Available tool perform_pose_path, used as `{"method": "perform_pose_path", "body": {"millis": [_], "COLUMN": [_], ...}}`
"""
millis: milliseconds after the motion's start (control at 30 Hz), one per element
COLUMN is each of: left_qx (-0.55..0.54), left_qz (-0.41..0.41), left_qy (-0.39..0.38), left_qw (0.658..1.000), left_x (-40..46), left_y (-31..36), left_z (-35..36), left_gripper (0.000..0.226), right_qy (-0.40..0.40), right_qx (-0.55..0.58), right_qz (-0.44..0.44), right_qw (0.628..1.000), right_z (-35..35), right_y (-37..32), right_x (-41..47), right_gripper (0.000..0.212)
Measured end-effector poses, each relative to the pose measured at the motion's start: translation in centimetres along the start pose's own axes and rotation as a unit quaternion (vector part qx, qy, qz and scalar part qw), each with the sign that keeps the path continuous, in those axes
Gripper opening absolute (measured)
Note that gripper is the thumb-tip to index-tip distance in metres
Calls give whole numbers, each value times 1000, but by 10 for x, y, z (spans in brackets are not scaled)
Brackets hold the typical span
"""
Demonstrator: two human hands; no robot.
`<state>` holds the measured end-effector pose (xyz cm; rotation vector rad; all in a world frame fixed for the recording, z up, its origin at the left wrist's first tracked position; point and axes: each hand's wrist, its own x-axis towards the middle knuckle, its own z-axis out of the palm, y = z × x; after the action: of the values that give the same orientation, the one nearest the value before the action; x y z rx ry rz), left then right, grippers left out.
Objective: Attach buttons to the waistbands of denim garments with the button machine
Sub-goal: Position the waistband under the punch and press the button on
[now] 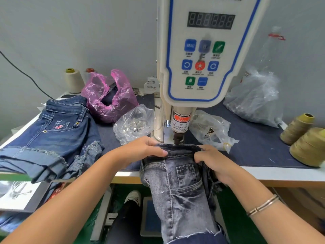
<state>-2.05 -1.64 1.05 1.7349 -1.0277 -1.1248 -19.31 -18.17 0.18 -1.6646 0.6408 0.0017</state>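
Note:
A grey-washed denim garment hangs over the table's front edge, and its dark waistband lies right under the press head of the white button machine. My left hand pinches the waistband's left part, thumb on top. At the right end of the waistband my right hand grips the fabric with curled fingers. A clear bag of metal buttons lies left of the press head, and another clear bag lies to its right.
A stack of dark blue denim shorts lies on the left of the table. A pink plastic bag and thread cones stand behind it. Olive thread cones and a crumpled clear bag are on the right. A foot pedal sits below.

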Motion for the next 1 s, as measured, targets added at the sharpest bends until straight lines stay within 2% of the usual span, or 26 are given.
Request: {"method": "perform_pose_path", "body": {"millis": [67, 167, 233, 333, 400, 500, 700, 833, 1000], "left_qx": [-1, -24, -47, -84, -91, -93, -78, -65, -67], "left_qz": [-8, -15, -27, -50, -53, -53, -49, -45, -21], "left_qy": [-3, 4, 20, 23, 21, 23, -1, -12, 4], "left_qw": [1000, 1000, 998, 995, 994, 994, 996, 997, 997], "left_x": [2, 5, 8, 10, 12, 16, 17, 17, 18], "left_y": [-2, -7, -8, -7, -6, -7, -1, 3, 7], "left_z": [0, 0, -1, -2, -2, -2, -3, -6, -7], "left_gripper": [19, 18, 37, 55, 57, 57, 31, 50, 58], "right_qy": [-14, -29, -42, -56, -44, -25, -11, 2, 0], "right_qx": [5, 28, 56, 66, 61, 71, 96, 138, 176], "right_qz": [14, 35, 45, 46, 38, 29, 28, 33, 45], "right_qw": [1000, 999, 997, 995, 996, 997, 995, 990, 983], "right_z": [1, 0, -1, 1, 3, 6, 6, 5, 3], "right_y": [3, 7, 6, 3, 2, -1, -1, -2, -4], "right_x": [1, 2, 4, 8, 12, 13, 13, 17, 20], "right_gripper": [16, 7, 17, 14, 22, 23, 22, 23, 27]}}
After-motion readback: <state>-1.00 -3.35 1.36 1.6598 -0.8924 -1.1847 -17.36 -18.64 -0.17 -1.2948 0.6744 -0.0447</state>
